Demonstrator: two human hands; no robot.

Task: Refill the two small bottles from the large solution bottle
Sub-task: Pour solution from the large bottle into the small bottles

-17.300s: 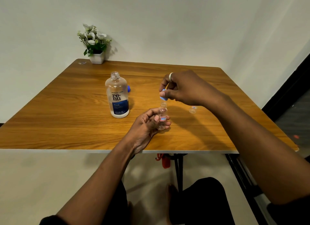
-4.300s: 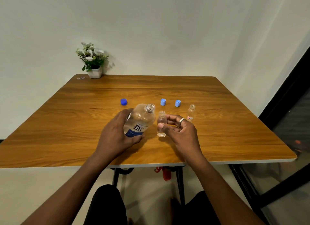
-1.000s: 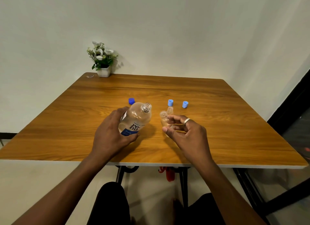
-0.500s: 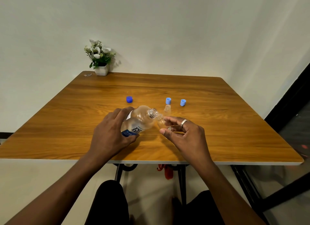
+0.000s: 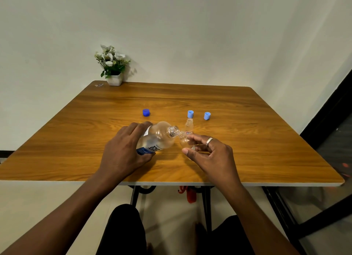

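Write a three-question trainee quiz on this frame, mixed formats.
1. True or false: the large solution bottle stands upright with its cap on.
2. Which hand holds the small bottle at the large bottle's mouth? A) left hand B) right hand C) neither
3. Fill in: ___ loose caps lie on the table.
Key: 1 false, it is tilted and uncapped, held in the left hand; 2 B; 3 three.

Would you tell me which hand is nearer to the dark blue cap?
Left. The left hand, gripping the tilted large bottle, is just on the near side of the dark blue cap; the right hand, holding a small bottle, is farther off to the cap's right.
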